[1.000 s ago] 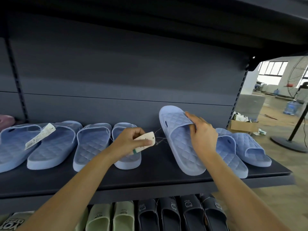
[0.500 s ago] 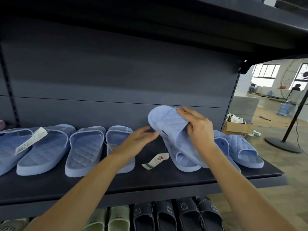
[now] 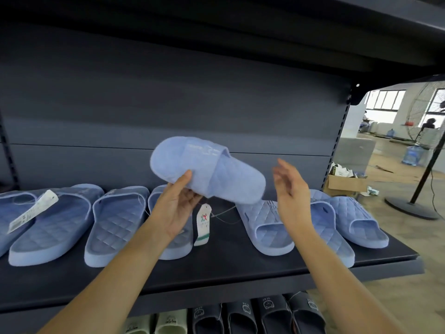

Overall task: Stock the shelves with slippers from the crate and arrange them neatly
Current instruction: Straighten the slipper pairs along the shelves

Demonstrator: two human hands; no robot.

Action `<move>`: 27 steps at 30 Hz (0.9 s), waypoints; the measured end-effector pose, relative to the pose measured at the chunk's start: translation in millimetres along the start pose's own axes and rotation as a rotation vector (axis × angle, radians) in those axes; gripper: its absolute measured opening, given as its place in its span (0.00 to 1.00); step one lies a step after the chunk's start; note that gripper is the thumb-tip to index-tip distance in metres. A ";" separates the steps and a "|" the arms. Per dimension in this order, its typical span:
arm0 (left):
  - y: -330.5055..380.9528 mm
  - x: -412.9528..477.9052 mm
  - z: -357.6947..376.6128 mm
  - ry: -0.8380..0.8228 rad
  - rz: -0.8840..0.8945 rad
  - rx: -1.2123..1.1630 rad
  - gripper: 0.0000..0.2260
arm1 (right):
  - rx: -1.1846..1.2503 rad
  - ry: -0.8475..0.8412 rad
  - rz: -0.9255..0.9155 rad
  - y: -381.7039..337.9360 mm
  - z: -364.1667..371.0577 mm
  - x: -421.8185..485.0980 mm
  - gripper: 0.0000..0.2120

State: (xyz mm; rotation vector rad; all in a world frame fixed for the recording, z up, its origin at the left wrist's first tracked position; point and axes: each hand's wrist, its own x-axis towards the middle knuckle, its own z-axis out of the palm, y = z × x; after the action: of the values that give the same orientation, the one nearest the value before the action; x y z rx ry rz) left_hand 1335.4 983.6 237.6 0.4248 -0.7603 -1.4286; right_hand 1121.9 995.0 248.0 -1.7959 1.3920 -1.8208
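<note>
**Dark shelving bay: one slide in the air, its mate waiting below**

Head view, the only one. Dark grey metal shelf board (image 3: 216, 268) with a matching back panel (image 3: 168, 104). Crate is not in frame.

Landmark is the pale blue quilted foam slide slipper (image 3: 216, 174), held off the board and tilted, toe end high and heel end low. It's blurred, so I can't read the strap detail.

- left hand (image 3: 175, 208): clamped on the toe-side edge, thumb on top, fingers underneath. My read is that an edge grip leaves the sole free to turn.
- right hand (image 3: 292, 189): just beside the heel end, fingers straight and spread, holding nothing. It looks clear of the slipper, though blur makes contact uncertain. Probably placed to steer the heel down.
- white card hang tag (image 3: 203, 224): dangles directly under the held slipper. Its thin string seems to run to the matching blue slipper (image 3: 265, 227) lying on the board just below the heel end. If so, the pair is tethered, which would explain the short lift.
- Past the heel end: more blue slippers (image 3: 356, 222), toes to the back panel.
- Past the toe end: a row of the same blue slippers (image 3: 115, 222), one with a long white label (image 3: 33, 214).
- Well below: navy slippers (image 3: 265, 314) and pale green slippers (image 3: 166, 321) on the lower shelf.

Judgement: the step is seating this slide beside its mate, with the same heading as the row. Risk is the string or tag getting trapped underneath.
</note>
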 end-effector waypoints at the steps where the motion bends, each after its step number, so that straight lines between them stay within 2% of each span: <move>1: 1.7 0.8 -3.5 0.001 0.036 -0.055 0.21 | -0.001 -0.048 0.067 4.4 1.3 -3.3 0.18; 4: 3.0 0.9 -10.7 0.015 0.076 -0.179 0.20 | -0.169 -0.382 0.131 10.7 16.2 -21.4 0.16; 6: 2.3 1.4 -14.6 0.006 0.076 -0.187 0.29 | -0.248 -0.508 0.068 6.9 27.4 -31.7 0.16; 8: 0.9 2.6 -17.2 -0.021 0.055 -0.169 0.42 | -0.397 -0.462 -0.030 5.1 33.2 -33.4 0.18; 10: -1.7 3.9 -19.0 -0.032 0.042 -0.165 0.47 | -0.700 -0.352 -0.105 10.4 30.2 -27.7 0.19; 12: -4.1 4.2 -18.0 -0.040 0.042 -0.171 0.48 | -0.910 -0.336 0.051 20.1 18.1 -22.2 0.28; 13: -5.4 5.3 -18.6 -0.045 0.047 -0.176 0.48 | -0.924 -0.359 0.166 23.7 11.1 -20.4 0.35; 14: -6.5 6.6 -19.2 -0.051 0.052 -0.182 0.47 | -0.902 -0.393 0.263 25.8 5.3 -19.1 0.41; 16: -7.5 8.7 -21.1 -0.054 0.060 -0.198 0.42 | -0.897 -0.496 0.326 26.5 2.2 -18.4 0.50; 17: -7.8 10.3 -22.6 -0.059 0.062 -0.212 0.36 | -0.930 -0.543 0.308 26.8 4.2 -18.5 0.51; 20: -6.3 10.5 -24.2 -0.081 0.071 -0.238 0.10 | -0.921 -0.595 0.235 31.6 8.0 -15.2 0.48; 24: -3.0 9.0 -25.2 -0.087 0.104 -0.281 0.12 | -0.602 -0.714 0.270 39.2 -4.4 -1.8 0.48; 27: -2.1 8.3 -24.2 -0.102 0.095 -0.278 0.12 | -0.525 -0.852 0.283 38.2 -13.2 6.3 0.47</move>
State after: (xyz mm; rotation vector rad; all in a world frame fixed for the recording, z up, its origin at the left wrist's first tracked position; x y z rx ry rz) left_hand 1350.3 971.0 220.9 0.1011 -0.6421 -1.4486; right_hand 1092.2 976.4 226.9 -2.0681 1.6679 -0.4276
